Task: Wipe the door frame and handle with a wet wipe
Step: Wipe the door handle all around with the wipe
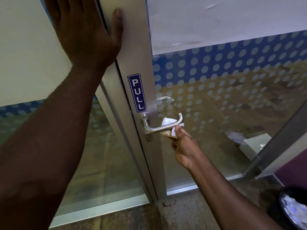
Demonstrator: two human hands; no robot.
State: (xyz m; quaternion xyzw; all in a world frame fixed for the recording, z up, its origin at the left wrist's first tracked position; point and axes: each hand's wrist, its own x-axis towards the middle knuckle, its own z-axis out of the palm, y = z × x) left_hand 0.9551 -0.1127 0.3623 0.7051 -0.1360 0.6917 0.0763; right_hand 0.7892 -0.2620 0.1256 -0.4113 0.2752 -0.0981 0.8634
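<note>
The glass door has an aluminium door frame [137, 60] that runs down the middle of the view. The left hand [86, 30] lies flat on the upper part of this frame, fingers straight and the thumb on the metal, probably to keep the door steady. Under the PULL sticker [137, 93] the lever handle [159, 126] stands out from the frame. The right hand [184, 146] pinches the wet wipe [169, 124] around the handle's bar near its outer end, so the bar is rubbed on both sides.
</note>
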